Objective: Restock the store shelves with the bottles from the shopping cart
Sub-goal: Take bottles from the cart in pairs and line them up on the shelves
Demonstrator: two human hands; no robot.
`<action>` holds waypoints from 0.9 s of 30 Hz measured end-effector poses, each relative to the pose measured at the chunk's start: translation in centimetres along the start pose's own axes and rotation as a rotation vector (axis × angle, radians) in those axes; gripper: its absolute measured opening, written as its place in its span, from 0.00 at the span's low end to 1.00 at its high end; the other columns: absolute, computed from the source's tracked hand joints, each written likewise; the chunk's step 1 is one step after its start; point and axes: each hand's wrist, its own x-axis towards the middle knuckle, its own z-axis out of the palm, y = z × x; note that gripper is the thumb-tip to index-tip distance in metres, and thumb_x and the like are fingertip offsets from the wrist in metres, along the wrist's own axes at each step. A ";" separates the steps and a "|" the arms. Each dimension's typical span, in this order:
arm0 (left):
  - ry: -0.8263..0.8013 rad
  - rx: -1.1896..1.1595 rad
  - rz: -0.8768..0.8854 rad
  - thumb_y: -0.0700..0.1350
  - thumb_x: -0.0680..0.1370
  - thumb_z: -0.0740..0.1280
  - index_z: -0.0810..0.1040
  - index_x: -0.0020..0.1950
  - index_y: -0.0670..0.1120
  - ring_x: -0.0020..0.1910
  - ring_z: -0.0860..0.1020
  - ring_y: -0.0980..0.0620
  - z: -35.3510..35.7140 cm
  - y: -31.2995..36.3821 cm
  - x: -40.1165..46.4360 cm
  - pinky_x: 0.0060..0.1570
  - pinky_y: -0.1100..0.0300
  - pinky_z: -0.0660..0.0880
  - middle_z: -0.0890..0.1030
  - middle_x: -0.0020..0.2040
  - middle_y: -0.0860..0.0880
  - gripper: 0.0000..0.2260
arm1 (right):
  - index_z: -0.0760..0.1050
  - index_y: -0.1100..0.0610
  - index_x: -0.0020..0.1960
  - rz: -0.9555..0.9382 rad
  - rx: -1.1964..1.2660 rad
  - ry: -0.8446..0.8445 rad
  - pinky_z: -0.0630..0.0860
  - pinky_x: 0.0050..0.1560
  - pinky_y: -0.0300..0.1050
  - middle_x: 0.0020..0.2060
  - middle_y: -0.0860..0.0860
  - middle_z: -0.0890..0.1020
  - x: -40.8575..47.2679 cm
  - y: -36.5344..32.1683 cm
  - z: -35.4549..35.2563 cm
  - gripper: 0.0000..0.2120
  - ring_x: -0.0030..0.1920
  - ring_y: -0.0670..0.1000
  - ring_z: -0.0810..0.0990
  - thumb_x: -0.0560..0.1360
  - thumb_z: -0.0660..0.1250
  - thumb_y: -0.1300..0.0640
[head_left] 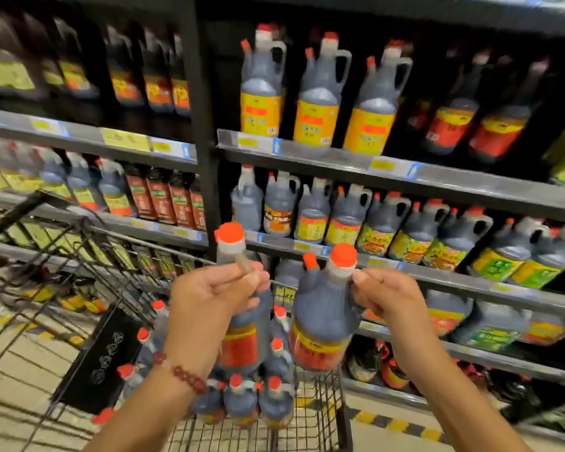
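Two bottles in hand: one per hand, both lifted clear above the shopping cart (323, 419) and short of the shelves.
Left hand (206, 305): fingers and thumb curled round the neck and handle of the left bottle (242, 334); wrist bent upward, a bead bracelet (183, 373) on it.
Right hand (385, 298): fingers hooked at the handle of the right bottle (323, 321), just under its red cap; forearm angled up from lower right.
Risk, grip: each full bottle appears to hang from a few fingers; a slip would likely drop it onto the cart bottles (242, 399) beneath.
Risk, contact: the two held bottles sit near each other and could knock together.
Risk, placement: the facing shelf row (372, 223) looks tightly packed; pushing in could topple neighbours.
Shelf edge (437, 275): just behind the hands, carrying price tags.
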 end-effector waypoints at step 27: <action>-0.107 -0.157 0.217 0.35 0.75 0.65 0.81 0.38 0.44 0.33 0.83 0.59 35.0 2.1 -3.5 0.27 0.71 0.75 0.84 0.32 0.53 0.08 | 0.64 0.51 0.21 -0.174 -0.011 0.293 0.58 0.26 0.31 0.21 0.44 0.63 -4.4 -4.8 -35.6 0.18 0.24 0.41 0.60 0.70 0.59 0.52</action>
